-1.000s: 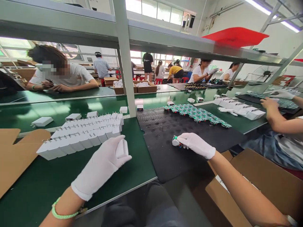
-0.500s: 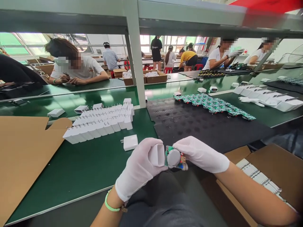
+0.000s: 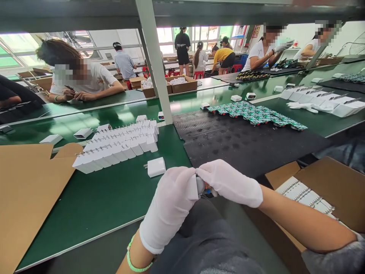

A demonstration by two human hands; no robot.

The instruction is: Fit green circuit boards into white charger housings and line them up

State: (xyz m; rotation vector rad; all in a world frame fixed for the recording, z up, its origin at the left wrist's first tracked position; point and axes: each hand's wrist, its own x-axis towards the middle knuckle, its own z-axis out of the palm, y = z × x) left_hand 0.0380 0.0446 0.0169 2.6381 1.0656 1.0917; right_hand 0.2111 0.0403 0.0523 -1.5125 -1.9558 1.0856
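Gripping a white charger casing [image 3: 193, 187] in the closed, gloved left hand [image 3: 168, 207], gloved right hand [image 3: 229, 182] closed on a green circuit board [image 3: 208, 189], board against casing, mostly hidden, both hands just below the black mat [image 3: 242, 148]

Bright daylight came through the far windows [image 3: 199, 38], with glare streaking the green bench top [image 3: 122, 118]. The steel upright [image 3: 154, 64] leaned from wide-lens bending near the frame's edge. Shadows were faint. Detail between the left glove [image 3: 168, 205] and right glove [image 3: 229, 182] looked soft, I think.
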